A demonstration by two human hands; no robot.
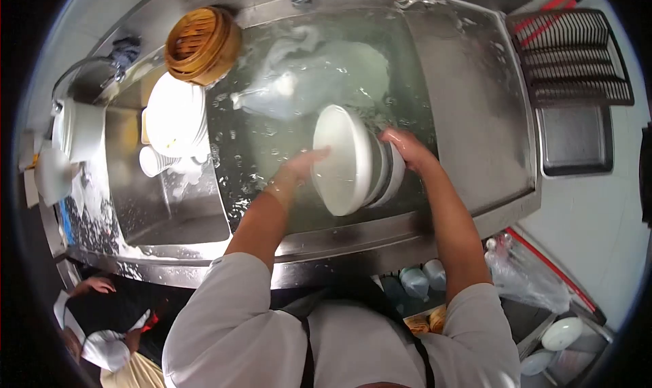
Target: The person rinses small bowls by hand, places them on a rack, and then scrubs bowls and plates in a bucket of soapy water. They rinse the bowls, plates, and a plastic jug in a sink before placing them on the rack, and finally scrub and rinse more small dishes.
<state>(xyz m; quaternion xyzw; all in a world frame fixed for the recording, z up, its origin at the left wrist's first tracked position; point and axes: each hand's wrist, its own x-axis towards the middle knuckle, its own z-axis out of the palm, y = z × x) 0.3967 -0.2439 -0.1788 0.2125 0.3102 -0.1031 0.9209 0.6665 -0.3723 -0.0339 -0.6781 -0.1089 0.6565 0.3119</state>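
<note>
- At 6 o'clock, taking the dishes as clock centre, the grey steel front rim [353, 242] of the sink lies near; a dish lowered carelessly could, I think, knock on it and chip.
- In the middle, the stack of white round dishes [340, 160] stands tilted on its side in the cloudy greenish water [265, 138]; the wet surfaces could slide one upon another, and one dish could drop.
- At 9 o'clock the bare left hand [305, 164] lays its fingers against the front dish; whether it pinches, I cannot tell. If this pressure weakens, the front dish could probably fall away.
- Between 2 and 3 o'clock the bare right hand [405, 149] pinches the back rim of the stack; wet fingers may lose this small hold.
- Also at 9 o'clock, farther, the white nested cups [155, 161] lie on their side; a push could make them roll.
- Beyond, between 9 and 10 o'clock, the white plate pile [175, 116] leans; a bump could perhaps make it slip.
</note>
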